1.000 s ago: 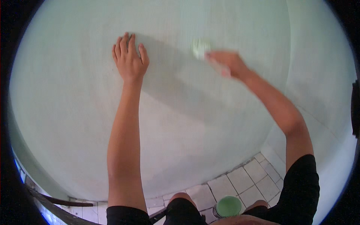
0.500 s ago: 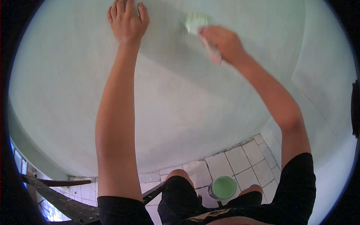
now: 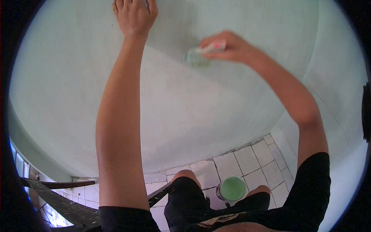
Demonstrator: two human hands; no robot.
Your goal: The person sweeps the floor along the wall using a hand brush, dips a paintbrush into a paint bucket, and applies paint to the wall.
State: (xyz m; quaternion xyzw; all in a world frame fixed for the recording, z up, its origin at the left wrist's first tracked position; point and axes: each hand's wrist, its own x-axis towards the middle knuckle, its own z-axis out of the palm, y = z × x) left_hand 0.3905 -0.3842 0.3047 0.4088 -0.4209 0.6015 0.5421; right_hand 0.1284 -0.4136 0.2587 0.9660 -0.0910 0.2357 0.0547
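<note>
A pale green-white wall (image 3: 181,112) fills most of the view in front of me. My left hand (image 3: 135,16) rests against it at the top, fingers spread and partly cut off by the frame edge. Lower and to the right, my right hand (image 3: 232,47) grips a paintbrush (image 3: 197,58) by its pale handle, which has a reddish end. The brush's wide bristles carry green paint and lie at the wall, angled downward and blurred by motion. On the floor between my knees stands an open can of light green paint (image 3: 234,188).
White floor tiles (image 3: 226,166) meet the wall's base. A side wall (image 3: 328,112) joins at a corner on the right. Dark, paint-spattered wooden bars (image 3: 63,205) lie at the lower left beside my left arm.
My right hand has swung the brush downward along the wall; its bristles now point down and its handle end up. My left hand has shifted slightly upward in view.
</note>
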